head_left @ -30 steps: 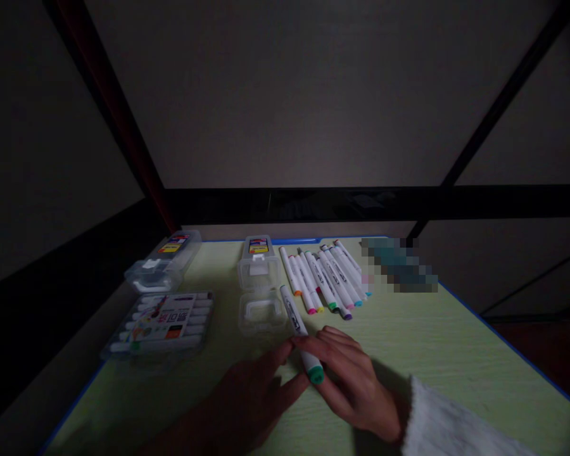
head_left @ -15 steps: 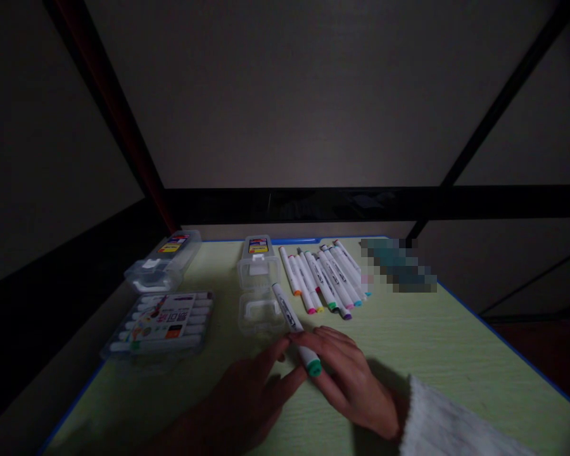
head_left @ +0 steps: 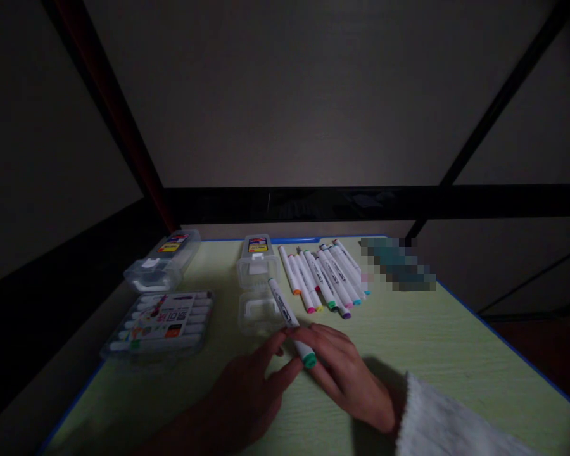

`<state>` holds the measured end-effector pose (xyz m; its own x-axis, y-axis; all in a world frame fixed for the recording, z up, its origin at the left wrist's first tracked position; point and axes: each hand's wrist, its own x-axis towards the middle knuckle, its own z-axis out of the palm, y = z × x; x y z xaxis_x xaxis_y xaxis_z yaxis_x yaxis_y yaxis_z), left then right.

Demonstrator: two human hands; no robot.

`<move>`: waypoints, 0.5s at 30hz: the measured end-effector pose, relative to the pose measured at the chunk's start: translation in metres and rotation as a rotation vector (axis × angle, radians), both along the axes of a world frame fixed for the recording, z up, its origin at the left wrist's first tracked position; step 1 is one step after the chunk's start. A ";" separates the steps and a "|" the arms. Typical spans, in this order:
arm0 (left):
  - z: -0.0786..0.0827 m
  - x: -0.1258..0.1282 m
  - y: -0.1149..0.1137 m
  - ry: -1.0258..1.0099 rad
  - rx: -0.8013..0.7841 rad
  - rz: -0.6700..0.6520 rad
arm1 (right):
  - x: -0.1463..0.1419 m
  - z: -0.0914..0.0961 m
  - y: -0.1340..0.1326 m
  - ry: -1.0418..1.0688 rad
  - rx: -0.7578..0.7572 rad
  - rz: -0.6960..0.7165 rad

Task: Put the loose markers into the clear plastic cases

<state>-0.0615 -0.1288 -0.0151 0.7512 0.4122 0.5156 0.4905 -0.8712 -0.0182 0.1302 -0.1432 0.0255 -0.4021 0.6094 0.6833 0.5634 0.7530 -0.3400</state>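
Note:
Both hands grip a white marker with a green cap (head_left: 291,322) low over the pale green table (head_left: 456,354). My right hand (head_left: 349,375) pinches it near the green end. My left hand (head_left: 247,396) touches it from the left with thumb and forefinger. The marker's far end points up over an open clear plastic case (head_left: 260,288) lying just behind the hands. A row of several white markers with coloured caps (head_left: 325,278) lies beyond, to the right of that case.
A clear case full of markers (head_left: 164,324) lies at the left, with another shut clear case (head_left: 164,261) behind it. A blurred bluish object (head_left: 399,265) sits at the back right. The table has a blue edge; dark bars and a wall stand behind.
The marker has moved up and to the left with both hands, its far end now over the open case.

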 end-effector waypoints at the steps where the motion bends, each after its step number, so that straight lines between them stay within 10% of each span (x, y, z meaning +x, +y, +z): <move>1: -0.001 0.000 0.000 0.002 -0.009 0.004 | 0.000 0.000 0.000 0.000 0.002 0.000; 15: 0.001 0.001 -0.001 0.052 -0.076 0.036 | -0.001 -0.005 0.003 0.050 -0.111 0.016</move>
<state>-0.0608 -0.1295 -0.0143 0.7602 0.4758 0.4424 0.5216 -0.8529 0.0210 0.1292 -0.1399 0.0202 -0.3796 0.6761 0.6315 0.5320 0.7179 -0.4489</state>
